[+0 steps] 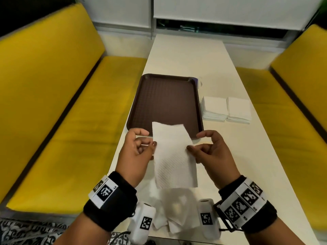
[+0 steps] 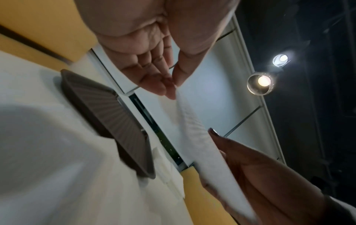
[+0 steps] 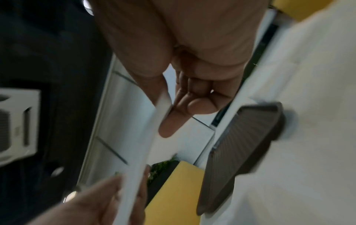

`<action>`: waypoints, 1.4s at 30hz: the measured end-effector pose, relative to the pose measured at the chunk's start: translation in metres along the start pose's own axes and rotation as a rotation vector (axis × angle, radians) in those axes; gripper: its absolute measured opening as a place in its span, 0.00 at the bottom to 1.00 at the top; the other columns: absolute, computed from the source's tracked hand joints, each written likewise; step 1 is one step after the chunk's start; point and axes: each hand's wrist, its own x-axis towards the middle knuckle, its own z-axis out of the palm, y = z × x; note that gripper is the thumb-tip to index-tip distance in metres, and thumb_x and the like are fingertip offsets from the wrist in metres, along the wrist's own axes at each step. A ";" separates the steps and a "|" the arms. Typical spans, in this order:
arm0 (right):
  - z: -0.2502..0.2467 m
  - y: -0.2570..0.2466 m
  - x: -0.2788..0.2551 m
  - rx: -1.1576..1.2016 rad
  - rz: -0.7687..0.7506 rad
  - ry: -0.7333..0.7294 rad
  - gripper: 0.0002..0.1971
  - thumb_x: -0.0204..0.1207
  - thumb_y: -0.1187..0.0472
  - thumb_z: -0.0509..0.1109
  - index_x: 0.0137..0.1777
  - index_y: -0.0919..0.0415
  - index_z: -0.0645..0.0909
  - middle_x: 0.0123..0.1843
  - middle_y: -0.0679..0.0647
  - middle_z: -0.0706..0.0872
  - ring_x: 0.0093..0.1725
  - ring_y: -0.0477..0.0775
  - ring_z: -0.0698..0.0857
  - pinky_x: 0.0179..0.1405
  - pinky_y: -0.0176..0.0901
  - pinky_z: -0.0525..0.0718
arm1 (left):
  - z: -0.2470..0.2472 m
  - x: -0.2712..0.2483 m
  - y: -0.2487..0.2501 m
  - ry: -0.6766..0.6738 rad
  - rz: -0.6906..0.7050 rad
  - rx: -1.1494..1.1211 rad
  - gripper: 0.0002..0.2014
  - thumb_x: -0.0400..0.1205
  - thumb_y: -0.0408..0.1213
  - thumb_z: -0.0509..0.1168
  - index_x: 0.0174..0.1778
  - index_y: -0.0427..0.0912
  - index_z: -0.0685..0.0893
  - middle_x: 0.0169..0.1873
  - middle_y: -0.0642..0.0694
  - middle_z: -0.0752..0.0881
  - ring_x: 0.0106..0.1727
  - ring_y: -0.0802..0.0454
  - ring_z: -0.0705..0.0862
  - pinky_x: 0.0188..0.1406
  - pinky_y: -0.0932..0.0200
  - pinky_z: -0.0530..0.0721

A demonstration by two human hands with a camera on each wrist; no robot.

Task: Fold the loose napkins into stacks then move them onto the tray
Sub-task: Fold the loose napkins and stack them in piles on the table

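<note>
A white embossed napkin [image 1: 174, 156] hangs in the air over the near end of the table, held between both hands. My left hand [image 1: 139, 149] pinches its left edge with thumb and fingertips, seen close in the left wrist view [image 2: 174, 89]. On the opposite edge my right hand [image 1: 203, 147] pinches the napkin [image 3: 152, 130]. The brown tray [image 1: 166, 103] lies just beyond the hands, with nothing on it. Two stacks of folded napkins [image 1: 227, 108] sit side by side on the table right of the tray. Loose crumpled napkins [image 1: 173, 211] lie below the hands at the near edge.
The long white table [image 1: 187, 55] runs away from me between two yellow bench seats [image 1: 53, 103]. A window wall closes the far end. Ceiling lamps [image 2: 263, 80] show in the left wrist view.
</note>
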 end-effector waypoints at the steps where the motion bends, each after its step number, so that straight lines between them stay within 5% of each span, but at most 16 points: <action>1: 0.000 -0.003 -0.002 -0.001 -0.035 -0.006 0.13 0.74 0.67 0.77 0.52 0.55 0.76 0.31 0.62 0.87 0.32 0.53 0.80 0.38 0.50 0.78 | -0.001 0.001 0.003 -0.023 0.031 -0.004 0.13 0.81 0.27 0.68 0.49 0.52 0.80 0.45 0.42 0.88 0.44 0.47 0.87 0.42 0.53 0.86; 4: 0.000 -0.009 -0.006 -0.007 -0.129 -0.019 0.09 0.75 0.67 0.76 0.47 0.52 0.80 0.37 0.69 0.87 0.35 0.56 0.80 0.40 0.51 0.78 | -0.004 0.000 0.008 -0.146 0.048 0.024 0.11 0.76 0.29 0.73 0.49 0.51 0.88 0.38 0.53 0.86 0.39 0.53 0.83 0.42 0.55 0.84; 9: 0.000 -0.013 -0.008 -0.028 -0.161 -0.058 0.14 0.71 0.71 0.78 0.53 0.56 0.88 0.47 0.55 0.92 0.42 0.56 0.89 0.48 0.45 0.88 | -0.005 -0.002 0.013 -0.229 0.050 0.080 0.18 0.74 0.28 0.76 0.54 0.53 0.87 0.33 0.56 0.84 0.37 0.55 0.82 0.41 0.58 0.85; 13: -0.003 -0.013 -0.008 -0.117 -0.179 -0.020 0.09 0.70 0.67 0.80 0.48 0.57 0.90 0.43 0.52 0.93 0.45 0.55 0.91 0.48 0.38 0.88 | -0.004 -0.001 0.017 -0.229 0.097 0.137 0.16 0.74 0.28 0.76 0.54 0.49 0.87 0.29 0.59 0.83 0.34 0.62 0.82 0.37 0.67 0.82; 17: -0.005 -0.019 -0.009 -0.206 -0.233 -0.013 0.02 0.72 0.62 0.79 0.41 0.53 0.91 0.40 0.49 0.92 0.40 0.48 0.89 0.40 0.33 0.84 | -0.005 0.001 0.020 -0.218 0.101 0.135 0.11 0.75 0.31 0.76 0.49 0.48 0.88 0.35 0.47 0.88 0.39 0.49 0.86 0.40 0.58 0.87; 22: -0.007 -0.023 -0.008 -0.153 -0.217 -0.051 0.04 0.76 0.60 0.75 0.42 0.59 0.87 0.42 0.49 0.90 0.38 0.56 0.85 0.41 0.44 0.83 | -0.010 0.005 0.025 -0.203 0.179 0.226 0.04 0.75 0.41 0.76 0.39 0.51 0.87 0.40 0.54 0.85 0.45 0.55 0.82 0.42 0.51 0.82; 25: -0.003 -0.028 -0.008 0.010 -0.136 -0.110 0.06 0.80 0.65 0.69 0.43 0.65 0.82 0.38 0.54 0.86 0.39 0.49 0.83 0.40 0.41 0.83 | -0.008 0.007 0.026 -0.243 0.071 0.101 0.11 0.72 0.49 0.72 0.42 0.46 0.85 0.47 0.49 0.88 0.53 0.49 0.86 0.53 0.50 0.86; 30: 0.004 -0.029 -0.009 0.162 0.025 -0.124 0.05 0.81 0.64 0.67 0.44 0.62 0.81 0.39 0.56 0.83 0.40 0.53 0.79 0.38 0.46 0.80 | -0.001 0.001 0.027 -0.425 -0.292 -0.060 0.27 0.72 0.57 0.67 0.60 0.42 0.81 0.54 0.41 0.89 0.56 0.40 0.87 0.57 0.41 0.85; 38: 0.010 -0.023 -0.010 0.163 0.077 -0.075 0.02 0.79 0.67 0.70 0.49 0.64 0.83 0.41 0.58 0.87 0.40 0.51 0.85 0.37 0.42 0.85 | 0.004 -0.008 0.019 -0.432 -0.358 -0.139 0.11 0.83 0.43 0.63 0.57 0.45 0.84 0.46 0.51 0.92 0.43 0.57 0.91 0.36 0.57 0.88; 42: 0.014 -0.022 -0.011 0.198 0.122 -0.028 0.07 0.78 0.64 0.72 0.54 0.61 0.82 0.41 0.59 0.87 0.40 0.52 0.86 0.37 0.43 0.86 | 0.004 -0.007 0.016 -0.393 -0.305 -0.127 0.08 0.84 0.37 0.63 0.57 0.43 0.84 0.45 0.51 0.92 0.44 0.58 0.90 0.36 0.63 0.86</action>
